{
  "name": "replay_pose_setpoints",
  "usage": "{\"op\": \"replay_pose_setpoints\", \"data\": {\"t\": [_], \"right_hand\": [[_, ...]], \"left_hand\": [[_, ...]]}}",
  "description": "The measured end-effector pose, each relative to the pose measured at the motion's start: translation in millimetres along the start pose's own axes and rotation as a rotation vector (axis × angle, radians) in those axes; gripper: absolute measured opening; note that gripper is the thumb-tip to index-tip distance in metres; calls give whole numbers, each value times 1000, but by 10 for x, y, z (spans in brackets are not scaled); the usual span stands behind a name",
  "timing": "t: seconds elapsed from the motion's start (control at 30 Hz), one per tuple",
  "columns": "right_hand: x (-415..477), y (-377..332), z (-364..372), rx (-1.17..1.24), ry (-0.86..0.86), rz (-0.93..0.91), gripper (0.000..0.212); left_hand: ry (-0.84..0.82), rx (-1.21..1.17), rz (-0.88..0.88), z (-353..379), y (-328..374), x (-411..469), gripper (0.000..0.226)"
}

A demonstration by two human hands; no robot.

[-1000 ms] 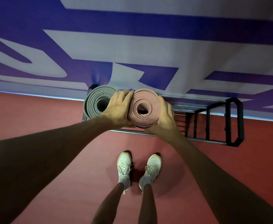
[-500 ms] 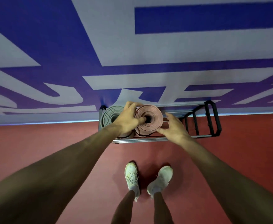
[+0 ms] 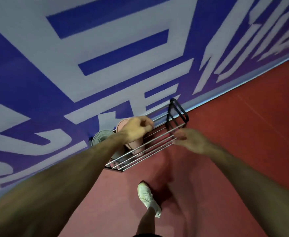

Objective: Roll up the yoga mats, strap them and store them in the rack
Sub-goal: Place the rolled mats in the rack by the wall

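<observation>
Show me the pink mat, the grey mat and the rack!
pink mat [image 3: 123, 124], head view, on the top rim of the roll.
grey mat [image 3: 101, 138], head view, on the rolled-up spiral end.
rack [image 3: 150, 148], head view, on the silver front rails.

Only lettering in sight: huge white strokes painted on the blue wall [image 3: 106, 48]. Cropped by the frame edges, tilted and smeared by motion, so no whole letter or word reads. Nothing else carries a legible label, brand or number.
</observation>
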State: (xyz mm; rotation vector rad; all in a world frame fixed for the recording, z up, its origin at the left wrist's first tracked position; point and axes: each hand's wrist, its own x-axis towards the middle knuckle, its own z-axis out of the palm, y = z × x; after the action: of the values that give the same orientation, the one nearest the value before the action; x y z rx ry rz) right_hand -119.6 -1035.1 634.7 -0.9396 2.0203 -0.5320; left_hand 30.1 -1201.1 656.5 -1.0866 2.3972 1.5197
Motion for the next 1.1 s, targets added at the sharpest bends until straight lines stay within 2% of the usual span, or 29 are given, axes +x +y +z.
{"op": "replay_pose_setpoints", "data": {"t": [0.13,0.3,0.4,0.57,0.8,0.87,0.97,1.1], "right_hand": [[-917,686,-215,78,166,76,26],[-2610,1749,-438,99,317,184,38],[-3714,2374,-445,121,408,326,42],[-5297,3161,-297,279,576,550,44],[-6940,3930,-60,385,793,777,45],[-7313,4142,-14,402,825,835,45],[-7793,4492,-6,454,854,904,49],[-8305,5056,-112,490,852,999,52]], "left_hand": [[-180,131,116,756,633,-229,10],[-373,318,266,2240,1455,-795,19],[-491,404,402,3183,1961,-1230,11],[-714,470,644,4625,2795,-2039,16],[-929,638,784,6117,3624,-2829,6],[-977,681,808,6544,3784,-3005,15],[-1061,717,826,7235,3999,-3193,6],[-1144,690,796,8156,4280,-3289,9]]}}
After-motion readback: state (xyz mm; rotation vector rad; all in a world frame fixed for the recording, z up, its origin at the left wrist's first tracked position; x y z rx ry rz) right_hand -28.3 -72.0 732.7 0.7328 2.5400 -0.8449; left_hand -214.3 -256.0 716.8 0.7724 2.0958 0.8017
